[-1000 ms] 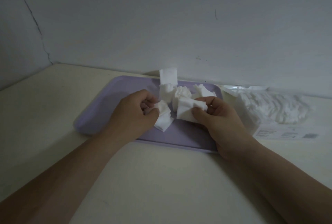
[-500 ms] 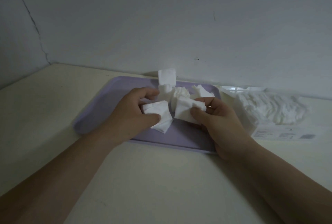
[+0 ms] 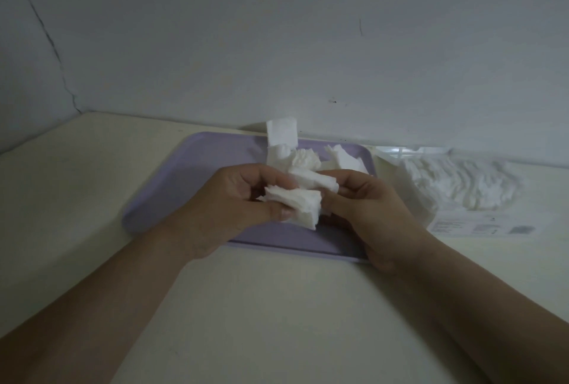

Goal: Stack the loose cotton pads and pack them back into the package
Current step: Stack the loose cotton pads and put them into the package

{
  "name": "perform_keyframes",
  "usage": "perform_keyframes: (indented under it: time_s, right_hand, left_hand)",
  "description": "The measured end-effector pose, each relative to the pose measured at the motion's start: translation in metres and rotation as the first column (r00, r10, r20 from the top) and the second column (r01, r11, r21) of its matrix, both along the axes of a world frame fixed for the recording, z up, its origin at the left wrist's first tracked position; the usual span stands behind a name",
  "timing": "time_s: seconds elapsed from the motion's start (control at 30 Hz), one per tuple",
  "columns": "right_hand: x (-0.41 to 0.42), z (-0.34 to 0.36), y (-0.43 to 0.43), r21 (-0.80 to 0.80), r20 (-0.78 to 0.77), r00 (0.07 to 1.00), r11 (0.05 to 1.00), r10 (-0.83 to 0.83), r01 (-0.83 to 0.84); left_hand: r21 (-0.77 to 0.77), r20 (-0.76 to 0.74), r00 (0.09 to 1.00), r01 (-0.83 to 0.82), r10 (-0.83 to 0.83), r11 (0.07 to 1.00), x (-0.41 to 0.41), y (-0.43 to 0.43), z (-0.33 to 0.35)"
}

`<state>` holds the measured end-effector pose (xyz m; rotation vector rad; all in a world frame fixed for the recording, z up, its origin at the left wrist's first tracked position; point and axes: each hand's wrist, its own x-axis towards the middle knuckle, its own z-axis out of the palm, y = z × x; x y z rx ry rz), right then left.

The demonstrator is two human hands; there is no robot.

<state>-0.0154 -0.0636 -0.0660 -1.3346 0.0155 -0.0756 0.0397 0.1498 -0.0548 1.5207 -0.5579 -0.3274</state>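
Note:
My left hand [image 3: 234, 205] pinches a small bunch of white cotton pads [image 3: 298, 203] between thumb and fingers, above the lilac tray [image 3: 191, 174]. Right beside it, my right hand [image 3: 369, 208] holds a second bunch of pads [image 3: 317, 180], and the two bunches touch. More loose pads [image 3: 303, 158] lie heaped at the tray's far edge, one pad [image 3: 281, 134] standing upright against the wall. The clear plastic package [image 3: 462, 189], part-filled with pads, lies on the table to the right of the tray.
The tray sits on a cream table [image 3: 277, 306] pushed against a pale wall [image 3: 277, 29]. A printed label [image 3: 483, 226] shows on the package's near side. The wall corner lies at far left.
My left hand has lifted its pads and carried them rightward until they meet the bunch in my right hand. The right hand has barely shifted.

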Motion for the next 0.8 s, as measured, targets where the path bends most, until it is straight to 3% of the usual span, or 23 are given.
perform_keyframes:
  time_s: [0.47,0.67,0.8]
  right_hand:
    - [-0.004,0.005,0.001,-0.104,-0.005,0.997,0.992,0.077,-0.077]
    - [-0.008,0.012,0.0,-0.022,-0.057,0.987,0.988,0.15,-0.152]
    - [-0.008,0.014,0.002,-0.029,-0.047,0.991,0.992,0.123,-0.124]
  left_hand:
    - [-0.021,0.051,0.992,-0.116,0.117,0.993,-0.002,-0.004,0.001]
    - [0.078,0.204,0.928,-0.332,0.311,0.94,-0.006,-0.011,-0.001]
    - [0.116,0.276,0.921,-0.316,0.275,0.942,-0.01,-0.013,-0.002]
